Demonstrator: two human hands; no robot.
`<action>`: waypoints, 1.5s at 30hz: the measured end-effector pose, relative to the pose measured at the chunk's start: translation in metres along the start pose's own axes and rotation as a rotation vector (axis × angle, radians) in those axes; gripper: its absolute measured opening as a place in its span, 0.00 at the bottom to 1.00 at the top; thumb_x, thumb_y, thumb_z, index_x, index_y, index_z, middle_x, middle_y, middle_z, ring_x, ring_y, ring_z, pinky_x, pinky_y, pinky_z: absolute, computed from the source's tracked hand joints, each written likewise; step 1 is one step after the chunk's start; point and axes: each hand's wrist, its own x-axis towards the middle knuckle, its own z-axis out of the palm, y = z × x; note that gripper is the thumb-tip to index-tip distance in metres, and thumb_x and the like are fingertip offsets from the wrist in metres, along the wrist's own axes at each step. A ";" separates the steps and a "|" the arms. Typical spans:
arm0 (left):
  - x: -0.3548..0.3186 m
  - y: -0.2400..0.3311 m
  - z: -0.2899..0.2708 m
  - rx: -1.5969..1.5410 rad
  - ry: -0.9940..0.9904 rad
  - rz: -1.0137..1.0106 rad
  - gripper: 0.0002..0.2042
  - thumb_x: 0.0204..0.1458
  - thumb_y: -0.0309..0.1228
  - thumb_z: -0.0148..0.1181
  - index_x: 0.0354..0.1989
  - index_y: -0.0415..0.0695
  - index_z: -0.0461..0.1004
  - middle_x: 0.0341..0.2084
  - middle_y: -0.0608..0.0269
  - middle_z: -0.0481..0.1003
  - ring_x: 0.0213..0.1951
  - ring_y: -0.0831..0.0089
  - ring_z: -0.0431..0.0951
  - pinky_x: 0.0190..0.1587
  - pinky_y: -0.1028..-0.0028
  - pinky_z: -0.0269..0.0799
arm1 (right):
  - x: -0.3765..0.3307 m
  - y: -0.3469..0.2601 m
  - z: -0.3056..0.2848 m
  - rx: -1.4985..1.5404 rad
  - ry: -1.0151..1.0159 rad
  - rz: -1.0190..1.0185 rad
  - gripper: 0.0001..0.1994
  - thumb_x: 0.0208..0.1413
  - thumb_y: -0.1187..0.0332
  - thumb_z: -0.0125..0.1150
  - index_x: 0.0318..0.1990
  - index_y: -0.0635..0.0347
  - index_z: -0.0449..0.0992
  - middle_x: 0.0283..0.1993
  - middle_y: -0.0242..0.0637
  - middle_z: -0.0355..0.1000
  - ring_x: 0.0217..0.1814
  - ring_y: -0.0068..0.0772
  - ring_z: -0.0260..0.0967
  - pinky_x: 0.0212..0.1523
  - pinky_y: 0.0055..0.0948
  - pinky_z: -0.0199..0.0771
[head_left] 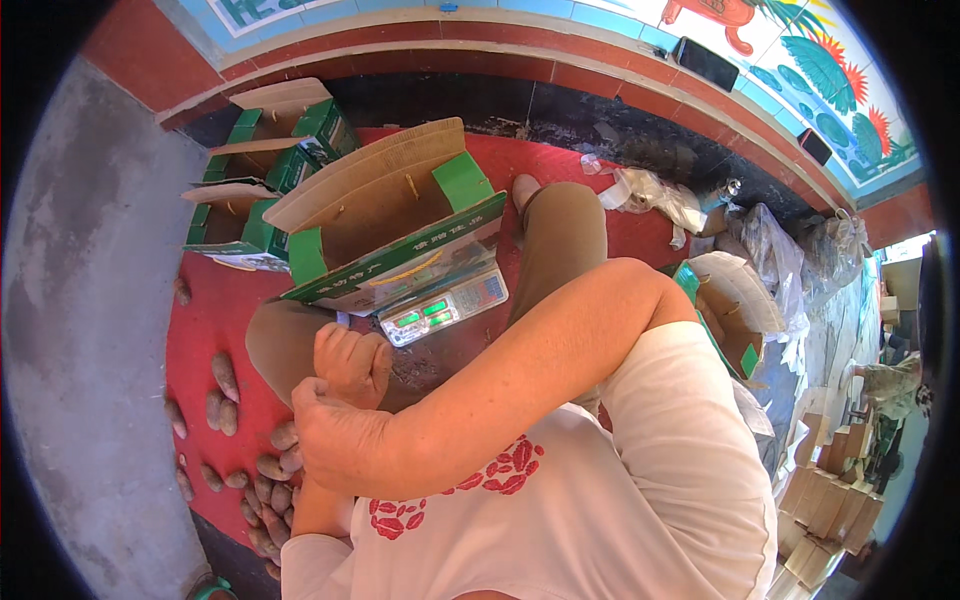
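Near my left knee (272,345), my left hand (352,364) is clenched; my right hand (345,440) lies across the left wrist, its grip I cannot tell. Beyond stands an open green carton (415,262), beside the lit scale (462,303). Tubers (223,375) lie leftward on red matting (196,335).

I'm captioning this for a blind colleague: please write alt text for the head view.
A person's right hand overlaps the left hand before an open green cardboard box and a lit digital scale. Brown tubers lie on a red mat at left; more open boxes stand beyond.
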 end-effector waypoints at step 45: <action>-0.410 -0.015 0.060 0.092 -0.166 -2.557 0.39 0.46 0.42 0.62 0.67 0.55 0.49 0.60 0.53 0.62 0.62 0.54 0.63 0.60 0.62 0.64 | -0.053 0.035 0.212 0.526 0.007 0.589 0.11 0.49 0.67 0.64 0.22 0.61 0.70 0.21 0.45 0.69 0.22 0.49 0.69 0.25 0.42 0.68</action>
